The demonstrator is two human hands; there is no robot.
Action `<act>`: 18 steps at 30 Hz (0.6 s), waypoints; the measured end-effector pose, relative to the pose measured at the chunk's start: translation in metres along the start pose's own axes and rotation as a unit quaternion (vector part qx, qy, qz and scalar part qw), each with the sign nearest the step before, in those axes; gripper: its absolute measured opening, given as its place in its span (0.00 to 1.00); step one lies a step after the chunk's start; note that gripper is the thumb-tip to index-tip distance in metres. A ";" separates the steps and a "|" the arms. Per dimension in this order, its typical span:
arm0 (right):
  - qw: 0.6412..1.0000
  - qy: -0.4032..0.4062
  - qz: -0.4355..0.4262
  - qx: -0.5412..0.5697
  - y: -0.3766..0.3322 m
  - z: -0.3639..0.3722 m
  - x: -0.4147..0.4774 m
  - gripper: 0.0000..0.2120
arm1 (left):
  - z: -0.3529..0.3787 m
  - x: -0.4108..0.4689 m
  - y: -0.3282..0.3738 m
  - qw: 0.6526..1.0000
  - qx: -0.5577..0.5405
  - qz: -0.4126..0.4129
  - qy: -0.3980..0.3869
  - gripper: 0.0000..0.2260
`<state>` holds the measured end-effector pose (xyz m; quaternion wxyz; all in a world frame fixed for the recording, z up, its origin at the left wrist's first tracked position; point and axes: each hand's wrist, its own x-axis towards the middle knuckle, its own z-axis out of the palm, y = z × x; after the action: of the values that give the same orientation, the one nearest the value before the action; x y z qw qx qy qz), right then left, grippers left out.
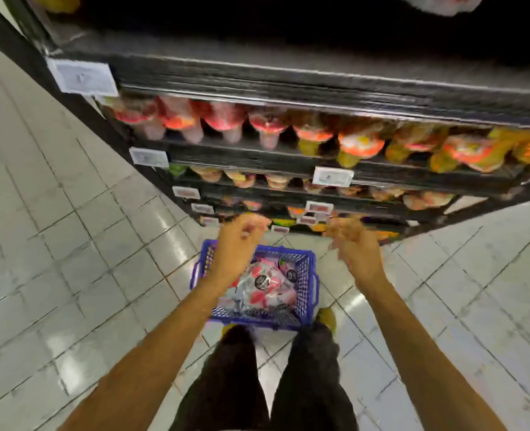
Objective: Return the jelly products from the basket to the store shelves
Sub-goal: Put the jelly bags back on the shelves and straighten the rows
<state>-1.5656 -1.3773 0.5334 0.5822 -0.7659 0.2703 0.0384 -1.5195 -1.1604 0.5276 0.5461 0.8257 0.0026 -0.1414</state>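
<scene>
Clear red-printed jelly packs [267,284] are being overhung by the left hand [242,241], its grip untellable through blur. The right hand [352,244] is being held slack alongside.

Retail shop, grocery aisle. Dark tiered shelves [288,85] carry rows of near-identical packaged jelly products [226,119], red and orange, on several tiers. White price labels [83,77] are clipped along the front edges of the tiers. A blue plastic shopping basket [307,284] sits on the glossy tiled floor [71,244], near the lowest tier.
</scene>
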 end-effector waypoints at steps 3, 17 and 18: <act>0.996 -0.011 0.084 -0.011 0.079 0.053 0.007 0.08 | 0.000 -0.003 -0.095 0.999 0.007 -0.043 -0.007 0.06; 0.937 -0.059 0.286 -0.191 0.446 0.177 0.095 0.17 | 0.141 0.040 -0.467 0.961 0.041 -0.271 -0.049 0.04; 0.937 -0.054 0.289 -0.188 0.462 0.185 0.102 0.20 | 0.152 0.045 -0.481 0.959 0.055 -0.273 -0.057 0.05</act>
<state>-1.6436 -1.3279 0.0335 0.4052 -0.7471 0.4356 0.2964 -1.5875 -1.1097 0.0281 0.4395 0.8129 0.1890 -0.3320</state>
